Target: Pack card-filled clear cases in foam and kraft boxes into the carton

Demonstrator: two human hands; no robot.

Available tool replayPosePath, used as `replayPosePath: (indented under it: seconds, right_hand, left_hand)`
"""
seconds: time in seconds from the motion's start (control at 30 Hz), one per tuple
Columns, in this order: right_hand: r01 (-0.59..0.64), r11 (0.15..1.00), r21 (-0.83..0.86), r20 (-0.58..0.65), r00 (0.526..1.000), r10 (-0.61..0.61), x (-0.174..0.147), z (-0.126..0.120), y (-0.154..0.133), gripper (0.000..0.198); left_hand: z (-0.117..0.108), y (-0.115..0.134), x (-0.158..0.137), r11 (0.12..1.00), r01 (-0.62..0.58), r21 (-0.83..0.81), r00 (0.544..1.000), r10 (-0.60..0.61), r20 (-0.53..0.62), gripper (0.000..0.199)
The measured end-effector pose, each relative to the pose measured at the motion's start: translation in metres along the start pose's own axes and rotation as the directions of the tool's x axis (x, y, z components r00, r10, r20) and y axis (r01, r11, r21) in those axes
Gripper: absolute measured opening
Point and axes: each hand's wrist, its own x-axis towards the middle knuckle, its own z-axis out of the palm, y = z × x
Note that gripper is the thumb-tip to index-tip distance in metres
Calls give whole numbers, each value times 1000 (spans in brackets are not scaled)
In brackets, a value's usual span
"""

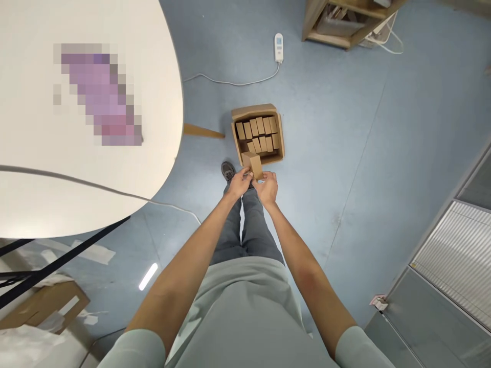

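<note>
Between my two hands is a small brown cardboard box (253, 163), held over the near edge of a larger open carton. My left hand (240, 183) has its fingers closed on the small box's lower left end. On the lower right end, my right hand (267, 188) grips with its thumb toward the middle. The open carton (282, 145) stands on the floor in front of my feet. Inside it, several similar small boxes (261, 125) stand in two rows. The held box hides the carton's near left corner.
A white table (161, 66) with a blurred purple item (99, 97) is at left, its wooden leg (203, 131) beside the carton. A white corded device (279, 48) lies on the floor beyond. A wooden shelf (326, 40) stands far right; a cardboard box (46, 304) sits lower left.
</note>
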Motion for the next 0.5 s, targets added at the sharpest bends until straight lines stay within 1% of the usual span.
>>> replayPosePath:
  seconds: [0.1, 0.3, 0.4, 0.5]
  right_hand:
    - [11, 1000, -21, 18, 1000, -10, 29, 32, 10, 33]
    - [-23, 993, -113, 63, 998, 30, 88, 102, 34, 31]
    - [-21, 994, -107, 69, 997, 28, 108, 136, 47, 29]
    - [-25, 996, -88, 70, 997, 32, 123, 164, 58, 24]
  left_hand:
    - [-1, -18, 32, 1000, -2, -20, 1000, 2, 9, 47]
    - [-5, -61, 99, 996, 61, 59, 998, -60, -9, 45]
    - [-9, -85, 130, 992, 90, 87, 996, -89, -10, 47]
    - [-13, -108, 157, 987, 120, 106, 993, -119, -15, 50]
